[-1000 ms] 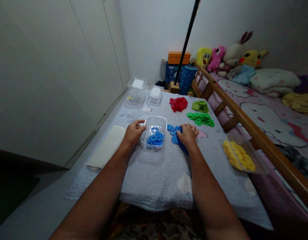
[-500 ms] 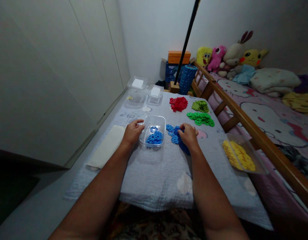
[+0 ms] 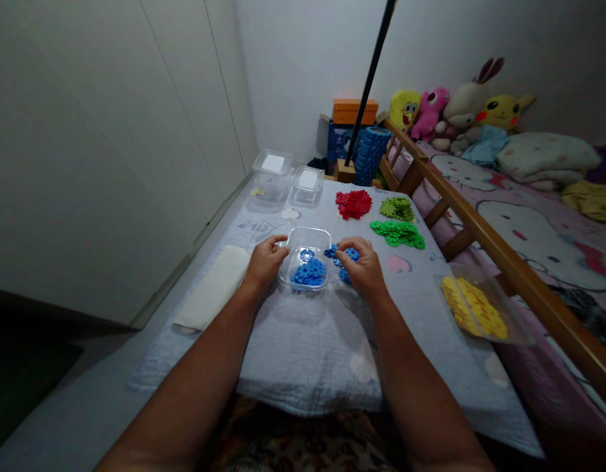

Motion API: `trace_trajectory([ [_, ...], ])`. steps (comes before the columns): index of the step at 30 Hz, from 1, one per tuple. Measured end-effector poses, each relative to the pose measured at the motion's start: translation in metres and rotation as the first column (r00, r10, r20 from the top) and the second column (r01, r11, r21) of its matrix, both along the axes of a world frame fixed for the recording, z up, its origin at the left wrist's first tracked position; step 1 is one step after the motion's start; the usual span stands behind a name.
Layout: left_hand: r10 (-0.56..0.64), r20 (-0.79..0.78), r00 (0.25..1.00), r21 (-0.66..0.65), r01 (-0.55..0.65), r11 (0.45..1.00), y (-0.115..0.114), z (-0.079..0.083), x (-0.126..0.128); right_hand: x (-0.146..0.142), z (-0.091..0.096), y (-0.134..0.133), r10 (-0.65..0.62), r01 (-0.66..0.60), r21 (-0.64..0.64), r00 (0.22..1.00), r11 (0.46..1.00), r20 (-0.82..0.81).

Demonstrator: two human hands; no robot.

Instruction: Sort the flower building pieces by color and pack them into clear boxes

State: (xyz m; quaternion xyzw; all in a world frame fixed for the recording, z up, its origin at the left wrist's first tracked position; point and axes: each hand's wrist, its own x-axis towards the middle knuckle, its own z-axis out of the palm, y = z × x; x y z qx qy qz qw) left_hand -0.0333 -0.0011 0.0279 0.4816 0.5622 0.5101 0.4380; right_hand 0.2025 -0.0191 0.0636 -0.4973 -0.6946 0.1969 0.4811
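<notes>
A clear plastic container (image 3: 294, 241) stands on the cloth in front of me, with a heap of blue snowflake-shaped discs (image 3: 309, 273) inside. My left hand (image 3: 264, 262) grips its left rim between thumb and fingers. Just outside the right wall, my right hand (image 3: 363, 265) pinches a blue toothed disc (image 3: 329, 252) between thumb and fingertips. Whether more than one disc is in that pinch, I cannot tell. Other blue discs (image 3: 353, 254) lie on the cloth behind and beneath the right hand, partly hidden by it.
Red pieces (image 3: 353, 204), olive-green pieces (image 3: 397, 208) and bright green discs (image 3: 398, 234) lie in piles at the back right. Yellow pieces (image 3: 473, 308) fill a clear box near the bed rail (image 3: 473, 236). Two lidded containers (image 3: 307, 187) stand behind; a folded cream cloth (image 3: 212, 288) lies left.
My right hand has moved left from the blue pile toward the container, bringing a blue disc. More discs are in the container and fewer lie on the cloth. The left hand stays on the rim.
</notes>
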Motion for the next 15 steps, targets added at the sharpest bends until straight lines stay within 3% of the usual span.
trace_trajectory([
  [8, -0.002, 0.017, 1.000, 0.005, 0.002, 1.000, 0.000, 0.001, 0.001, -0.021, -0.003, -0.009, 0.076, -0.077, 0.011, 0.994, 0.997, 0.084],
  [15, -0.020, 0.053, 0.998, -0.007, 0.021, 1.000, 0.000, 0.004, 0.002, -0.036, -0.011, -0.006, 0.136, -0.102, -0.141, 0.956, 0.985, 0.260],
])
